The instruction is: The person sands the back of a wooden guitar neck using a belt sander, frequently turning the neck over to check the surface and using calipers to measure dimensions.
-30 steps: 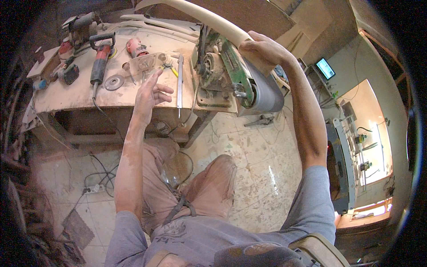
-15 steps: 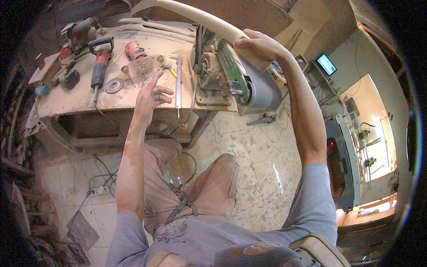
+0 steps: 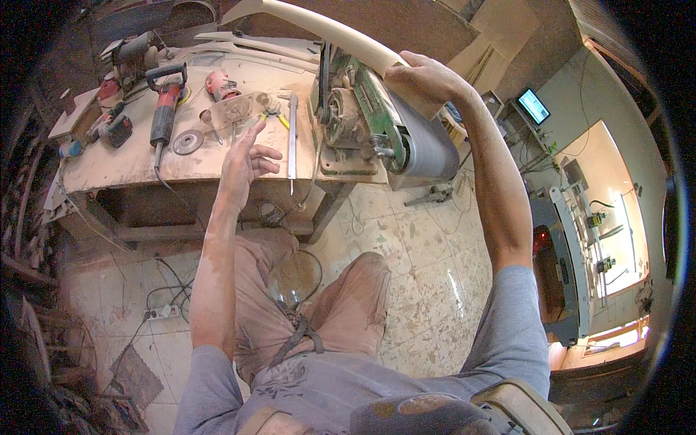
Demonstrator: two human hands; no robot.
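My right hand [image 3: 429,78] is closed around the near end of a long, curved, pale wooden piece [image 3: 330,27]. That piece reaches up and left, above the green-framed belt sander [image 3: 373,98]. Just below this hand runs the sander's wide grey belt [image 3: 428,148]; whether the wood touches it I cannot tell. Over the front of the workbench [image 3: 109,163], my left hand [image 3: 246,163] is raised with its fingers apart and nothing in it. Nearest to it are yellow-handled pliers [image 3: 274,116] and a metal caliper [image 3: 292,138], both lying on the bench.
A red and black angle grinder [image 3: 167,109], a round disc [image 3: 188,142], a red sander [image 3: 220,85] and a cordless drill [image 3: 112,129] lie at the bench's left. Cables and a power strip [image 3: 163,312] lie on the tiled floor. A lit screen [image 3: 533,106] stands at the right.
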